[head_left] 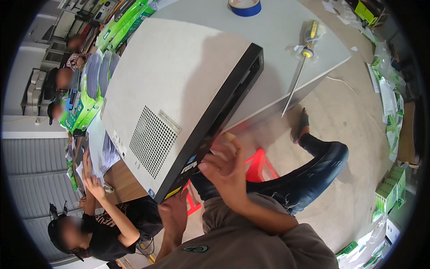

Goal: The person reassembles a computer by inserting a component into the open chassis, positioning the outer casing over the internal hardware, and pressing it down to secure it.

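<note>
A desktop computer case [179,80], pale grey with a black front panel [224,98] and a round-holed vent, takes up the middle of the view on the grey table [277,54]. At the case's lower front corner, my left hand [174,213] grips the edge; its fingers are partly hidden by the case. Beside the black front panel is my right hand [226,168], its fingers bent and apart with nothing seen between them. Its thumb is close to the panel; I cannot tell whether it touches.
A screwdriver [299,78] with a yellow handle lies across the table's right edge. Blue tape [245,7] lies at the far side. Red stools [257,166] stand below. Left, a person in black [121,228] reaches toward papers [101,139]. Green packages [389,190] line the right.
</note>
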